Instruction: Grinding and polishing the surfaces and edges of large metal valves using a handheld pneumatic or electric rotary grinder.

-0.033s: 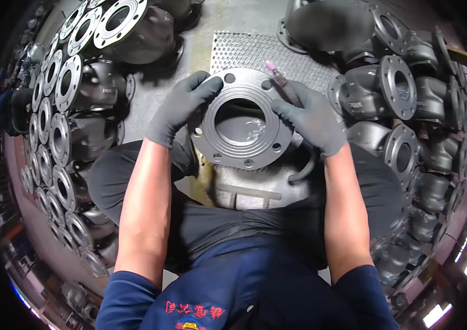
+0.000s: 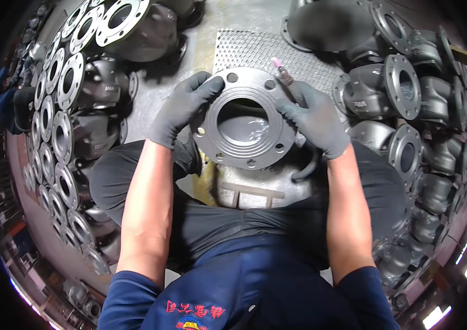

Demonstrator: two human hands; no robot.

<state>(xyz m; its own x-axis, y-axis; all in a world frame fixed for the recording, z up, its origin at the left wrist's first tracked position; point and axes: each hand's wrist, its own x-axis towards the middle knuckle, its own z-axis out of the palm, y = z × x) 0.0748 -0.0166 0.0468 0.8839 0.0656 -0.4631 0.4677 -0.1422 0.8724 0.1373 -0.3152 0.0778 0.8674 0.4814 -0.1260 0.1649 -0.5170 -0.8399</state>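
Observation:
A grey metal valve body [image 2: 244,85] stands in front of me, its round flange facing up. The flange has concentric grooves, bolt holes around its edge and a wide open bore. Gloved in grey, my left hand [image 2: 185,110] grips the flange's upper left edge, thumb on top. My right hand [image 2: 317,118], in a matching glove, is wrapped round a slim hand grinder [image 2: 287,78] with a pink tip, and its thumb rests by the flange's right edge. The grinder's pink tip points up and away, apart from the flange face. Its rear end is hidden under my hand.
Rows of similar flanged castings [image 2: 99,82] line my left side, and more castings [image 2: 366,88] crowd the right. A patterned metal plate [image 2: 244,47] lies beyond the valve body. A dark hose [image 2: 305,173] curves below my right hand. A metal frame [image 2: 253,191] sits between my legs.
The view has shifted slightly, moving the scene a little to the right. Both hands keep the same hold, and the valve body shows no clear turn.

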